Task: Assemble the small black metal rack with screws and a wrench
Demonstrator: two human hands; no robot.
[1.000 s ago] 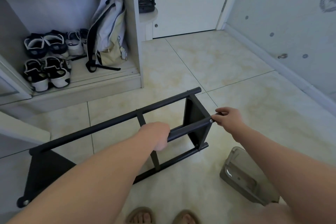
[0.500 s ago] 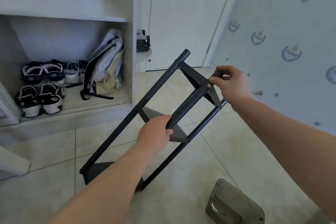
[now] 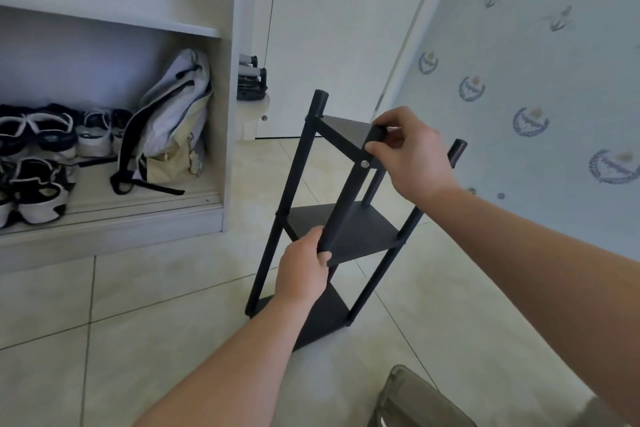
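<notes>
Beside the shoe cabinet, matte black round-tube rack stands; your left hand grips a post, right hand pinches the top shelf.

The beige tiled floor bears the black rack on its feet, a greyish plastic box near it

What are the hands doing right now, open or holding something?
Left hand: closed around the front post of the black rack.
Right hand: closed, gripping the corner of the top shelf.
</notes>
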